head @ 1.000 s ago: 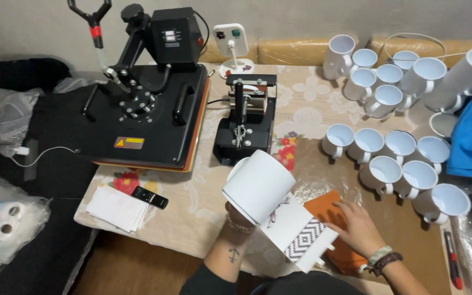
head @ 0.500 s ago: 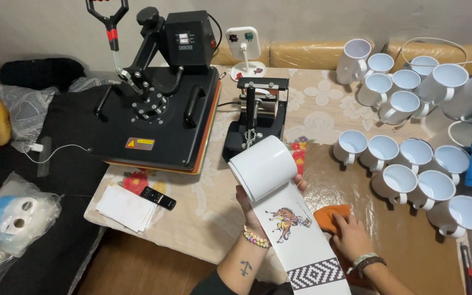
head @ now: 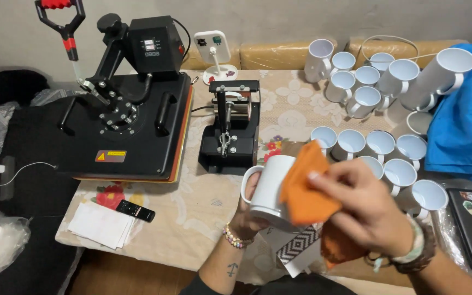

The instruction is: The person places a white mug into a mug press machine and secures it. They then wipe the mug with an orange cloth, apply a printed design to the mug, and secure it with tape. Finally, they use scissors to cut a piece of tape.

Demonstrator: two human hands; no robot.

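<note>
A white mug is held up over the near edge of the table, approx. centre of view, just in front of the small black mug press. The mug is gripped from below/behind by the left hand, fingers closed round its body; handle is turned to the left. An orange cloth is pressed against the mug's right side by the right hand, fingers clamped together on the cloth w/ thumb on top. More of the cloth hangs below the right palm. Under the hands, a printed paper sheet w/ black-and-white zigzag pattern is seen lying at the table edge.

To the left, a large flat heat press w/ red-gripped lever is set on the flowered tablecloth. Near it, a small black remote and a stack of white paper are laid. To the right, rows of plain white mugs are stood upright, close together; further mugs are grouped at the back. A blue cloth is piled at far right.
</note>
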